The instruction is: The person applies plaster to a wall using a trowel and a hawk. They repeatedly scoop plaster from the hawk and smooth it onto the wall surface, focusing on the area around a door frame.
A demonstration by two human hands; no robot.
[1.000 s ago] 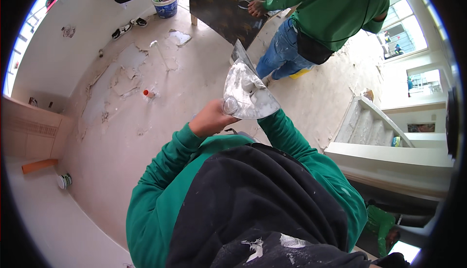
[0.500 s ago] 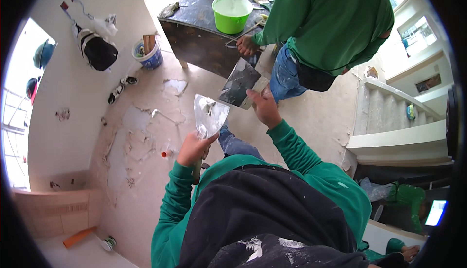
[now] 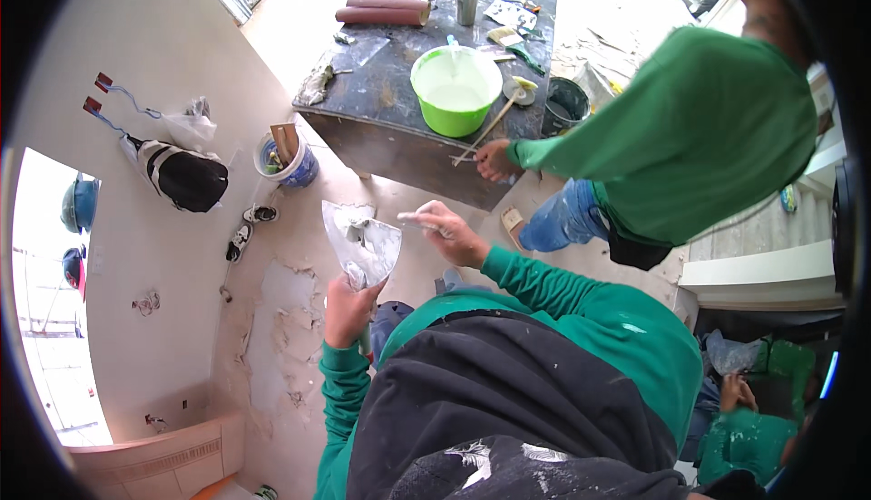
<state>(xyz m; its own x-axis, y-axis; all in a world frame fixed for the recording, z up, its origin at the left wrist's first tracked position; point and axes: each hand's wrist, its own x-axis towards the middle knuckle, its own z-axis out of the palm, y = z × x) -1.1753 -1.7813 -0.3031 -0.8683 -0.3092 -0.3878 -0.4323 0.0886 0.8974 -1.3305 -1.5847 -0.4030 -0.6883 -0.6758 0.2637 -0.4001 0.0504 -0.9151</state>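
Note:
My left hand (image 3: 351, 309) is wrapped round the handle of a wide putty knife (image 3: 385, 248), its blade up and smeared with white filler, a greyer lump in the middle. To its right, my right hand (image 3: 451, 235) is closed in a pinch on a flat rectangular spreader (image 3: 414, 218). The spreader is turned nearly edge-on, so only a thin pale strip of it shows. A small gap separates the two tools. Both hands are in front of my body, short of a dark worktable (image 3: 381, 92).
On the worktable stand a green bucket (image 3: 451, 123), a metal cup (image 3: 466, 7) and sandpaper rolls (image 3: 385, 12). A co-worker in green (image 3: 671, 137) holds a stick at its near edge. A tool bucket (image 3: 292, 166) and shoes (image 3: 239, 241) are by the left wall. Other people sit lower right.
My view has swung to the right and up toward the table. The spreader has turned from face-on to edge-on beside the putty knife. The co-worker's arm has risen.

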